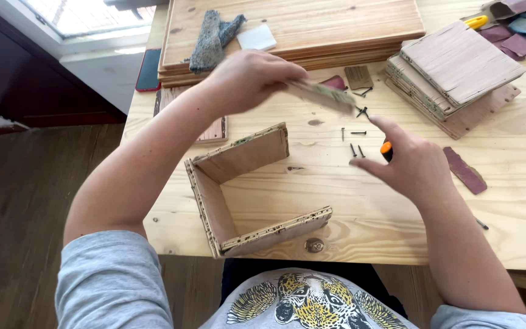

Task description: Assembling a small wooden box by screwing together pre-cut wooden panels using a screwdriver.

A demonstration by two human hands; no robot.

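The left hand (248, 79) is closed on a thin wooden strip (322, 94) above the desk (518, 183). The right hand (412, 164) grips an orange-handled tool (386, 150) near the nails (354, 140).

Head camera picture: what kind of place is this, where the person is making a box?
Probably a home woodworking spot. A pale wooden table holds a three-sided plywood frame, loose nails, stacked plywood squares and sandpaper scraps. The left hand holds a thin board.
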